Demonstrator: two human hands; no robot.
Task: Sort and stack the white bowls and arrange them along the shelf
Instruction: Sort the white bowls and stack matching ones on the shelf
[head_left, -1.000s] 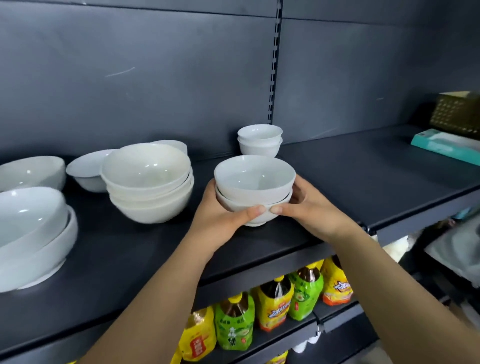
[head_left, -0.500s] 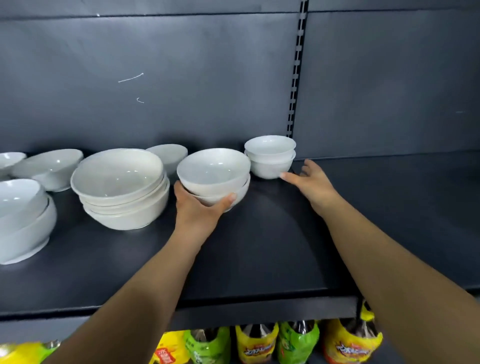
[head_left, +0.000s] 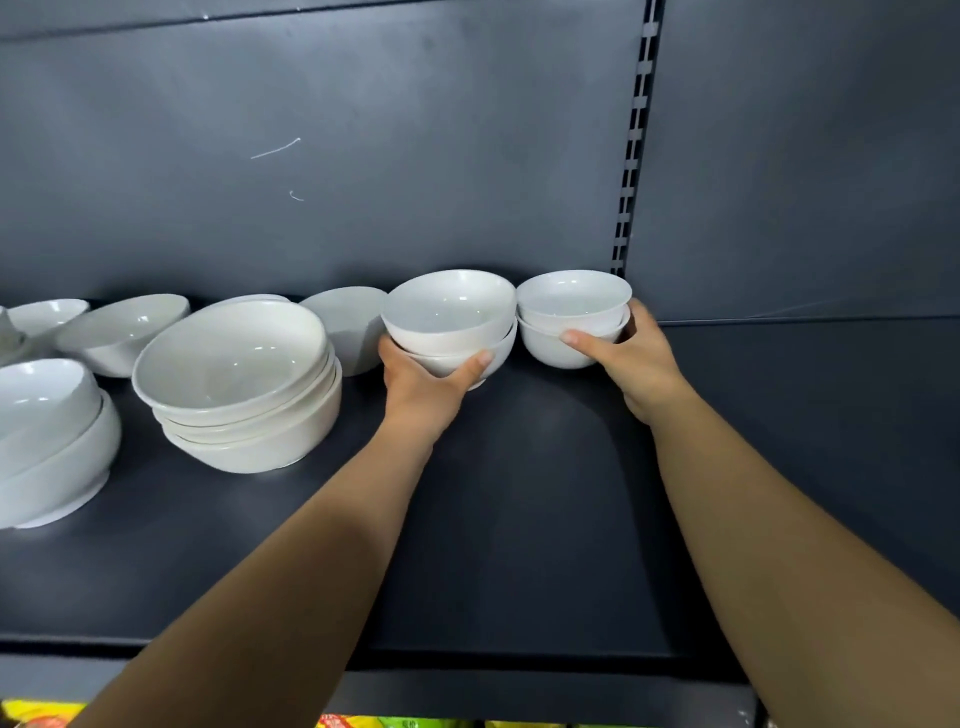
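Both arms outstretched, L hand (head_left: 423, 387) gripping med bowl stack (head_left: 449, 312), R hand (head_left: 636, 364) clamped on small stack (head_left: 571, 306), both glossy white, round, matte dark shelf (head_left: 519, 519)

Every bowl is plain glossy white with no pattern, catching pale grey highlights: the small pair of bowls (head_left: 571, 306), the middle pair of bowls (head_left: 452, 317), the big stack of bowls (head_left: 234, 369) and the loose bowls (head_left: 124, 332). The shelf (head_left: 519, 519) is matte charcoal black. The back panel (head_left: 363, 104) is dark slate blue-grey, marked by two thin white scratches (head_left: 275, 149). The slotted strip (head_left: 636, 130) is black with paler grey slots. The packets (head_left: 395, 722) show yellow, green and red.
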